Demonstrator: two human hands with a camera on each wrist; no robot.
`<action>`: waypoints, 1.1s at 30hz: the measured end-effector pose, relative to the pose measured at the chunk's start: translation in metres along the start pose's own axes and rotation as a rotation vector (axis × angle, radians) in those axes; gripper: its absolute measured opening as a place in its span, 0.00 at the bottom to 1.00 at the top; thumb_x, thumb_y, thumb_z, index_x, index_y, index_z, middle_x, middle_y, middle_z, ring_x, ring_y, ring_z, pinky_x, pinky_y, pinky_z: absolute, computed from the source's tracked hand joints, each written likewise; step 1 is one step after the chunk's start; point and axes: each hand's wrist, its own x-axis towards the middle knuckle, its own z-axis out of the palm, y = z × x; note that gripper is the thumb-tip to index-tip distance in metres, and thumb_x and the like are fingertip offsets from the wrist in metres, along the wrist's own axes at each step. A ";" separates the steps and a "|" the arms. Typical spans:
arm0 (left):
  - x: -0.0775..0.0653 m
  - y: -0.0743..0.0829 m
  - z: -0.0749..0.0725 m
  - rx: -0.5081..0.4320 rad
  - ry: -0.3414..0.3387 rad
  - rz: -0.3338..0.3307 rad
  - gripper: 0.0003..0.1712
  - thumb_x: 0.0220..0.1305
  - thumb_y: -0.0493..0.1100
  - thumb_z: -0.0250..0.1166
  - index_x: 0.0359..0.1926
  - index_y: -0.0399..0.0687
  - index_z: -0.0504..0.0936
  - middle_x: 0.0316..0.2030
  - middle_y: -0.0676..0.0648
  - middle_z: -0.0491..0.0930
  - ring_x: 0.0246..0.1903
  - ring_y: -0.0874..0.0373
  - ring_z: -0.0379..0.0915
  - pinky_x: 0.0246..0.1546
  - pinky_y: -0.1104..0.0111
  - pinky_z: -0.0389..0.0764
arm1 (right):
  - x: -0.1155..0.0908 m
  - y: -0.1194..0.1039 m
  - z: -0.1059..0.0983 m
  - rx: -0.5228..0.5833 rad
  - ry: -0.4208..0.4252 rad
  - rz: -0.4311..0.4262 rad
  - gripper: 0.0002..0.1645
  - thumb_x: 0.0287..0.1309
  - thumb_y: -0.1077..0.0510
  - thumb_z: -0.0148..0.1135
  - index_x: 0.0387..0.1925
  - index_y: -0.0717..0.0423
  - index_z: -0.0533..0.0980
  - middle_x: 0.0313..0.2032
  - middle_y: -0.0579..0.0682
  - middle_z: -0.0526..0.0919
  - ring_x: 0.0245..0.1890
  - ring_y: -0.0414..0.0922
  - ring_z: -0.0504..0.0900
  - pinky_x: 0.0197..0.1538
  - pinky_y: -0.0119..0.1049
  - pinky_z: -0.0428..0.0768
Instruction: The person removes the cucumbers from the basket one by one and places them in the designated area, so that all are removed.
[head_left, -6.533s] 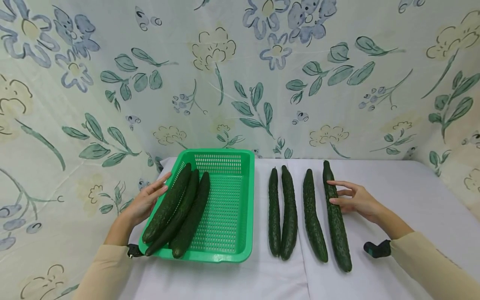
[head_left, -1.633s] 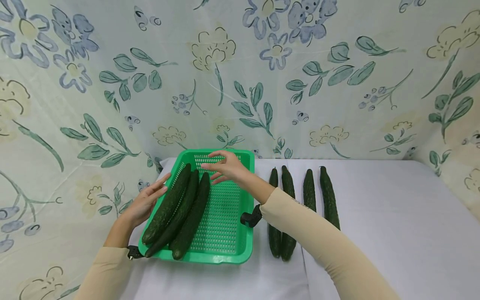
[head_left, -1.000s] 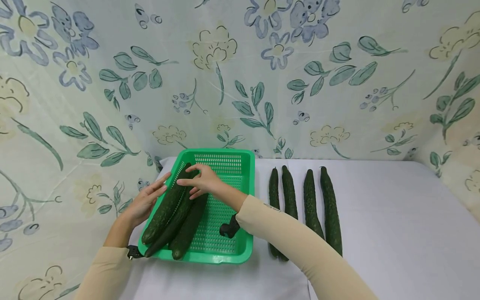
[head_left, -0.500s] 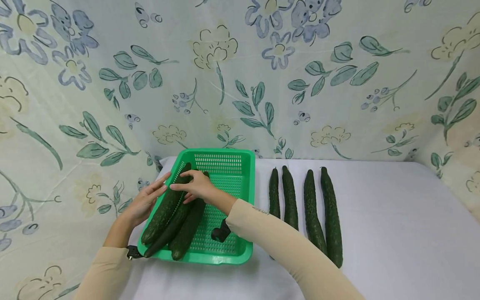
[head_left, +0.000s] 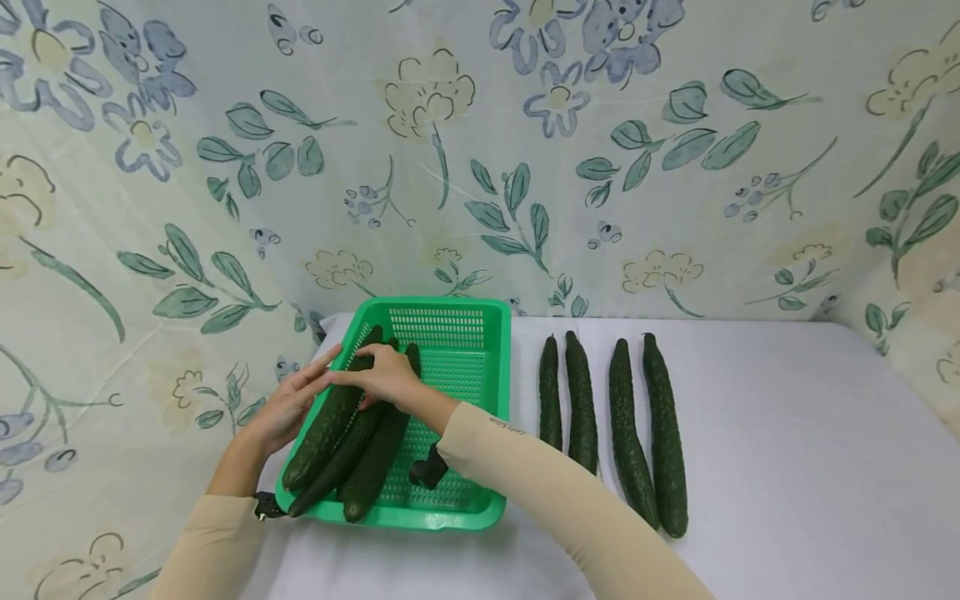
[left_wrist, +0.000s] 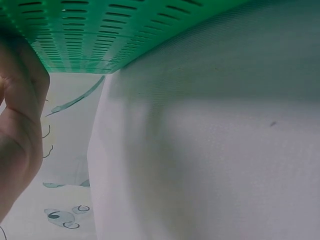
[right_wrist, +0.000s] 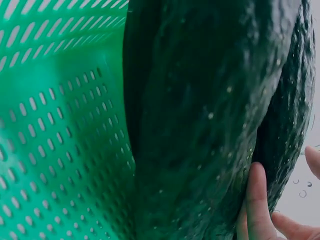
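Dark green cucumber (head_left: 325,427), long, bumpy, pale-flecked, under the right hand (head_left: 390,379)

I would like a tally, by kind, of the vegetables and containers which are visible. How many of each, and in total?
Cucumbers: 7 visible (3 in the green basket, 4 on the white cloth)
Baskets: 1
Total: 8
Any cucumber hidden underneath is not counted.

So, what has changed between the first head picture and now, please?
The right hand has let go of the rightmost cucumber on the table and moved left, around the leftmost cucumber in the basket; whether it grips is unclear. The rightmost cucumber's near end shifted left. Unchanged: basket, other cucumbers, and left hand at the basket's left side.
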 end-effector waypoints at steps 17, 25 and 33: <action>-0.001 0.001 0.000 0.018 0.000 0.031 0.33 0.81 0.48 0.48 0.80 0.58 0.49 0.78 0.41 0.26 0.74 0.41 0.16 0.66 0.35 0.25 | 0.002 -0.003 0.013 -0.199 0.127 -0.022 0.42 0.52 0.47 0.77 0.67 0.54 0.73 0.65 0.57 0.74 0.19 0.45 0.85 0.43 0.33 0.83; 0.000 0.001 0.001 -0.012 -0.005 0.016 0.33 0.81 0.49 0.47 0.80 0.58 0.48 0.78 0.42 0.26 0.75 0.43 0.16 0.68 0.37 0.30 | 0.002 -0.008 0.012 -0.010 0.107 0.086 0.36 0.54 0.58 0.77 0.65 0.53 0.76 0.67 0.60 0.70 0.24 0.50 0.87 0.29 0.38 0.85; 0.000 0.002 0.001 0.011 -0.007 -0.015 0.33 0.81 0.52 0.46 0.80 0.62 0.47 0.78 0.42 0.27 0.75 0.42 0.20 0.69 0.43 0.51 | 0.002 -0.006 0.004 0.158 0.074 0.149 0.37 0.54 0.62 0.76 0.66 0.53 0.75 0.45 0.62 0.84 0.29 0.55 0.88 0.32 0.44 0.86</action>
